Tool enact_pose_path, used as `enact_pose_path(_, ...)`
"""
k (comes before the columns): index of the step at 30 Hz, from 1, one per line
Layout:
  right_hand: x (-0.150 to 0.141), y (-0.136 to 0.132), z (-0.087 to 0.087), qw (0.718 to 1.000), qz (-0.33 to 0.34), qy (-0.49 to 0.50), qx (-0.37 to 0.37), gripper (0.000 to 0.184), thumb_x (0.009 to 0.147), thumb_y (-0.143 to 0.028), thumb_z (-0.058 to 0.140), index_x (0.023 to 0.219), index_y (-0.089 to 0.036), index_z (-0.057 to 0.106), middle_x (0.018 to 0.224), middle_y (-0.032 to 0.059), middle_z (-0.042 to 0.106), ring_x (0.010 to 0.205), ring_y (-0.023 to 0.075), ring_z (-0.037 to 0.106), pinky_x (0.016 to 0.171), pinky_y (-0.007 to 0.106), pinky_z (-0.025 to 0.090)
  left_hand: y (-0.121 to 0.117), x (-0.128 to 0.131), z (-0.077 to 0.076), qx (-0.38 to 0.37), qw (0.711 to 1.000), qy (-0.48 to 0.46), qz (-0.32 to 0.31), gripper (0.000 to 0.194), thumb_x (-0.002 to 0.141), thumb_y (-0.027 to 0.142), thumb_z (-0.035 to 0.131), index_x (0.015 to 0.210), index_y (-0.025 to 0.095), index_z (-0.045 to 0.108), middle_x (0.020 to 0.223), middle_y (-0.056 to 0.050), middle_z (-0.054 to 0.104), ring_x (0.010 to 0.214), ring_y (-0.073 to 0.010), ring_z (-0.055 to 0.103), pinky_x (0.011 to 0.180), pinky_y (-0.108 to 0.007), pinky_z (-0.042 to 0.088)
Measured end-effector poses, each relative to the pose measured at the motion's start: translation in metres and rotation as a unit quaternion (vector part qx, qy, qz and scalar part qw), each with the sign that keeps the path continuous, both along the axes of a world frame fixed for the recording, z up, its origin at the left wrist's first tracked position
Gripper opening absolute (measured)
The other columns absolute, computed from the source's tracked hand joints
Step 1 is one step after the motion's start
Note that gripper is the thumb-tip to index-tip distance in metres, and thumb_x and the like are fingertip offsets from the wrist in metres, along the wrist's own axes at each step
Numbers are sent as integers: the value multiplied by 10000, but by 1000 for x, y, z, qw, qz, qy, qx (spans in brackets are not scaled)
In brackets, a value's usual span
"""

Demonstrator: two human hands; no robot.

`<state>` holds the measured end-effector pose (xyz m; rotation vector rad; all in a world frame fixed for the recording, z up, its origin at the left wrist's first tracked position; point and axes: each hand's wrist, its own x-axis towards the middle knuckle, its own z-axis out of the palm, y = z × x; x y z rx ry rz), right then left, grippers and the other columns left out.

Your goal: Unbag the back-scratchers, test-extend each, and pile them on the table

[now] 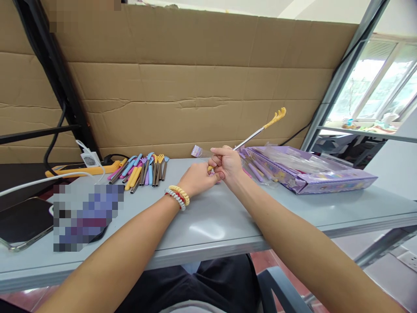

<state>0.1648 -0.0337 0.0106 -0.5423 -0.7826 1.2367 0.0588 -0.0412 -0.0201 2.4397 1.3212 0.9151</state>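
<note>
A back scratcher (249, 138) with a yellow claw-shaped head and a thin metal rod slants up to the right above the table. My right hand (230, 164) is closed around its lower part. My left hand (198, 179), with beaded bracelets at the wrist, is closed on the yellow handle end, touching my right hand. The fingers hide most of the handle. To the left lies a pile of back scratcher parts (146, 168): blue, purple, pink and yellow handles, claw heads and dark metal tubes. Just behind my hands is a small purple-printed packet (196, 151).
Clear bags with purple back scratchers (257, 170) lie right of my hands, against a purple box (332, 184) topped with plastic wrap. At left are a phone (26, 221), a white charger (90, 157) with cable and a yellow-edged device (70, 168). A cardboard wall (208, 82) stands behind.
</note>
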Motion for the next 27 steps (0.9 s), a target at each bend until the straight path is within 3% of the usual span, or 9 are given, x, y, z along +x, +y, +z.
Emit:
enact_pose_path(10,-5,-6,3,999,-16,10,-37,536,518,-39,620,602,-209,119,355,-123,183,295,30,194,275,180,231,8,-5,-1,43,998,55,-7,429,809,582,453,621,201,514,519,-19,504,523,-175,494,500,-285,252)
enact_pose_path(17,4,5,1,998,-11,61,4,571,528,-11,616,568,-196,78,327,-111,165,287,25,150,279,188,201,5,-2,-4,28,996,-24,-80,345,810,500,502,927,178,543,716,0,582,614,-149,501,550,-269,337)
enact_pose_path(23,8,6,2,998,7,52,16,573,539,-19,616,597,-193,73,340,-116,174,289,22,177,296,180,226,-4,1,4,29,992,-33,-115,296,770,401,580,947,168,534,890,-33,616,786,-181,547,681,-293,408)
enact_pose_path(27,9,6,4,998,19,52,14,572,543,-6,615,595,-192,77,344,-115,169,292,24,176,297,179,210,-8,3,6,30,995,-34,-91,258,784,374,583,943,177,531,828,-12,616,737,-171,556,644,-278,397)
